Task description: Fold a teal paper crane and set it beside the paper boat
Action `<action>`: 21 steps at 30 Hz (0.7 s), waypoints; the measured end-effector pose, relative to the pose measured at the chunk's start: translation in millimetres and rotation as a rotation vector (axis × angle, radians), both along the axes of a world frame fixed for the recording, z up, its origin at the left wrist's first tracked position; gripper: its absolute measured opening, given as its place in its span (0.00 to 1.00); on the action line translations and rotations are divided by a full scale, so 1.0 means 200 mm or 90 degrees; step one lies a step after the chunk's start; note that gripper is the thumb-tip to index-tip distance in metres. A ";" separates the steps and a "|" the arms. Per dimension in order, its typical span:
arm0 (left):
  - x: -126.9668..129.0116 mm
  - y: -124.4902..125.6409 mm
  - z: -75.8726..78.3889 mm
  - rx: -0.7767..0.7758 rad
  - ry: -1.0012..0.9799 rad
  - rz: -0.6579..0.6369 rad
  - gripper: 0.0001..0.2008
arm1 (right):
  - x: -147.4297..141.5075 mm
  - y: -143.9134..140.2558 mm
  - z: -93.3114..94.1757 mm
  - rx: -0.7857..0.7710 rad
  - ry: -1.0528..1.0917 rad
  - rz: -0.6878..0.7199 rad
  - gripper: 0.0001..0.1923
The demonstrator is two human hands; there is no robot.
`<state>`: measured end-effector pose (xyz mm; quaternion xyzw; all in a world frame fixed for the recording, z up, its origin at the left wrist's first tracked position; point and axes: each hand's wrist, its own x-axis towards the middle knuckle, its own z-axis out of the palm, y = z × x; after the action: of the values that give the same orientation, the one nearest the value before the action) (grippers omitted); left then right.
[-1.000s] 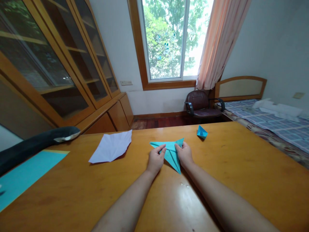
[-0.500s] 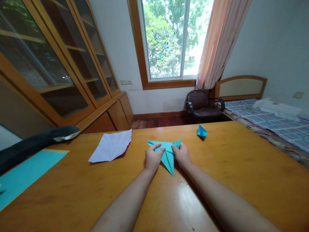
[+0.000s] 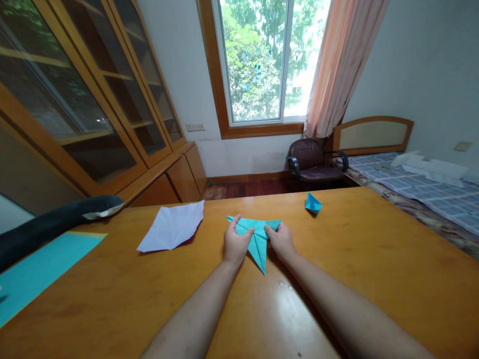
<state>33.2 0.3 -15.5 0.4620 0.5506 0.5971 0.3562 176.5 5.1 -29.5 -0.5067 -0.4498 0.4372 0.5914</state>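
- I see both hands down on the folded teal paper (image 3: 258, 239), which lies flat on the wooden table (image 3: 374, 269) at centre, its long point aimed back at the wearer.
- Left hand (image 3: 235, 243): fingers pressed onto the paper's left wing, thumb laid across the centre crease. Pinning it down, not clenched.
- Right hand (image 3: 281, 240): fingertips pinch the right wing near its top edge (from this angle I can't tell whether the thumb goes under the flap or only rests on top).
- The two hands sit just beside each other, the paper's narrow tail showing between them.
- Small teal folded piece (image 3: 313, 203) stands on the table beyond and right of the right hand, apart from it.
- White creased sheet (image 3: 172, 227) lies flat, left of the left hand, near but not touching.
- Flat teal sheet (image 3: 41, 269) at the table's far-left edge, well apart from the hands.
- Dark grey plush shape (image 3: 56, 222) lies along the table's left rim, just behind that sheet.
- Behind the table: brown chair (image 3: 312, 162) under the window (image 3: 271, 60), bed (image 3: 419, 187) at right.
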 end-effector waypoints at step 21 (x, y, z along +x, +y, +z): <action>0.01 0.02 -0.03 0.032 -0.248 -0.055 0.44 | 0.00 0.01 -0.03 0.003 -0.027 -0.016 0.12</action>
<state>35.9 4.9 -21.9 0.3698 0.4361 0.6729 0.4693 177.1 7.2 -35.4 -0.5204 -0.4570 0.4176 0.5882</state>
